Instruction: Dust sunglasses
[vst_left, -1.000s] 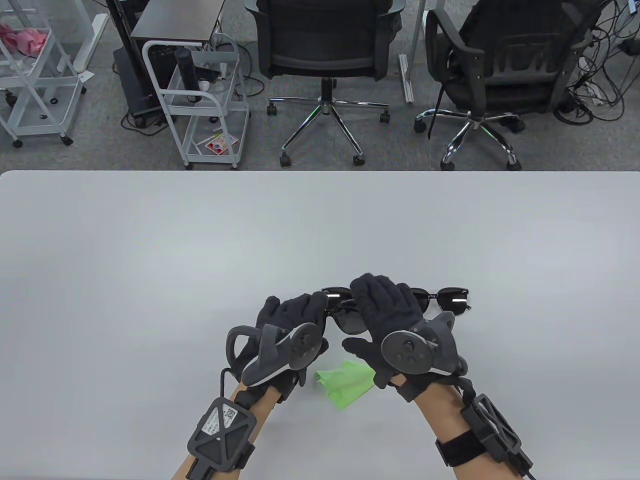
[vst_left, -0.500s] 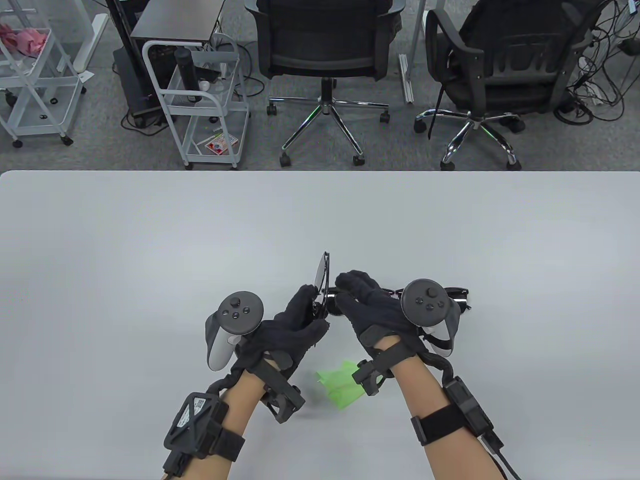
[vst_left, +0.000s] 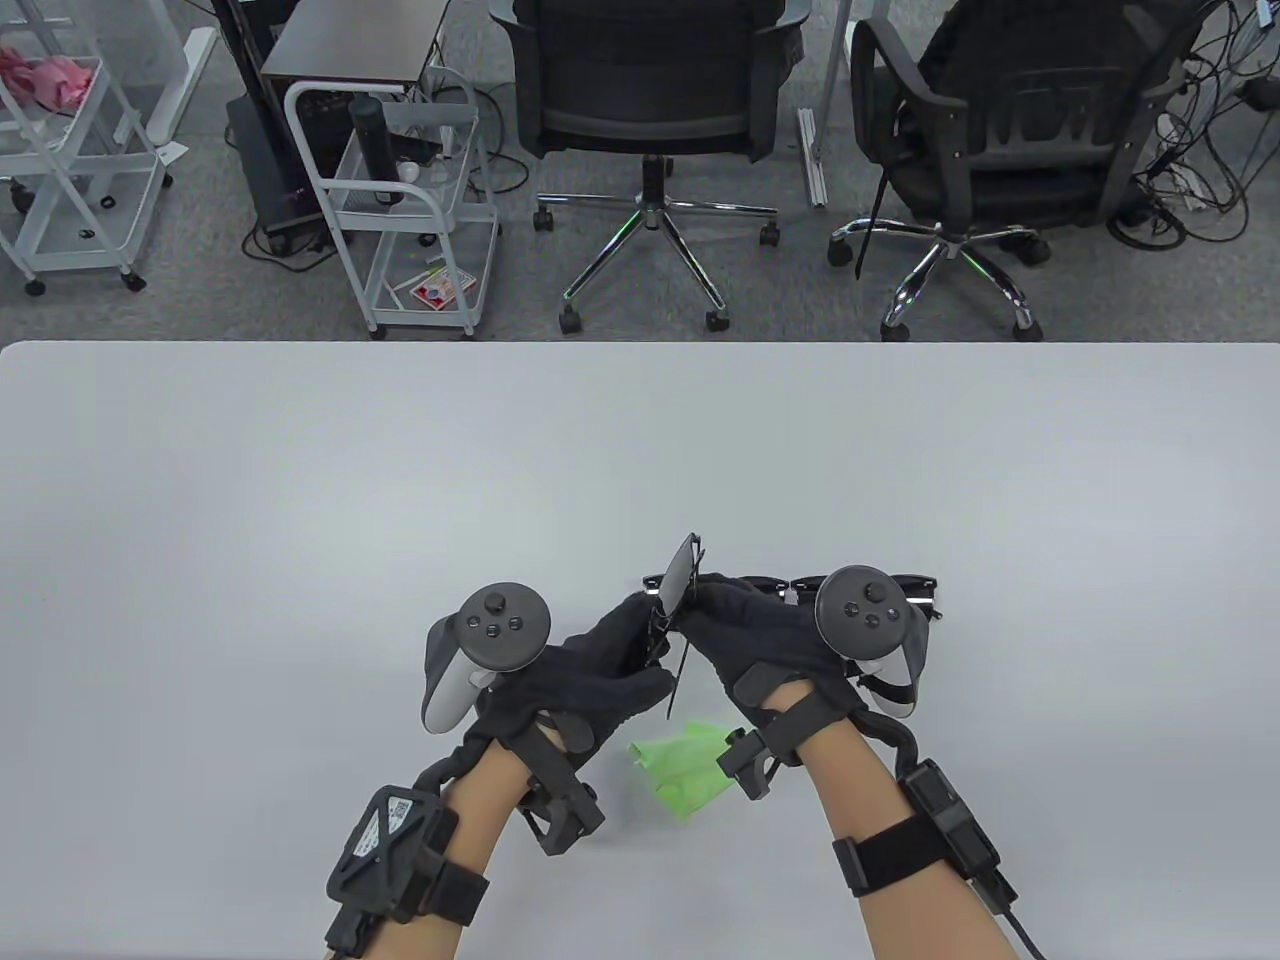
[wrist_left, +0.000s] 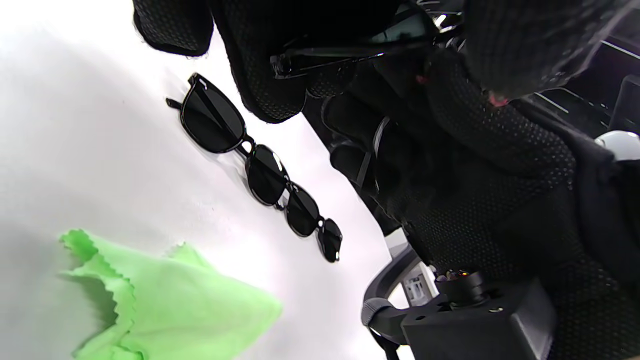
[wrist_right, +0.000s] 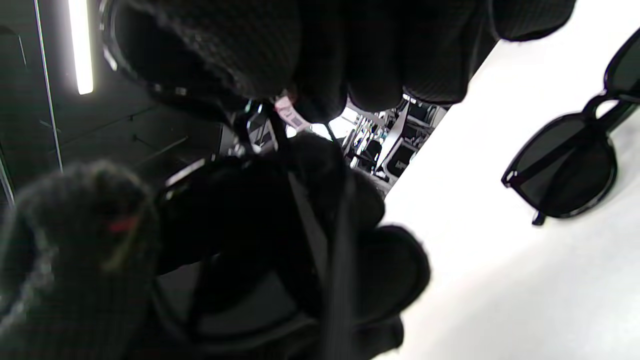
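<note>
Both gloved hands hold one pair of dark sunglasses (vst_left: 681, 578) up off the white table (vst_left: 300, 480), edge-on to the table view, with one temple hanging down between the wrists. My left hand (vst_left: 632, 640) grips it from the left and my right hand (vst_left: 722, 612) pinches it from the right. In the left wrist view the held sunglasses (wrist_left: 350, 47) sit between the left hand's fingers (wrist_left: 270, 75). A green cloth (vst_left: 688, 765) lies crumpled on the table below the hands, untouched; the left wrist view shows the cloth (wrist_left: 165, 305) too.
Two more pairs of sunglasses (wrist_left: 235, 142) lie in a row on the table just beyond the hands; one end shows past my right tracker (vst_left: 915, 592) and in the right wrist view (wrist_right: 565, 175). Office chairs (vst_left: 650, 90) and white carts (vst_left: 400, 200) stand past the far edge.
A second ago both hands lay palm-down over the sunglasses on the table. They have since lifted one pair, turned the wrists, and tilted it slightly rightward; its temple now hangs down.
</note>
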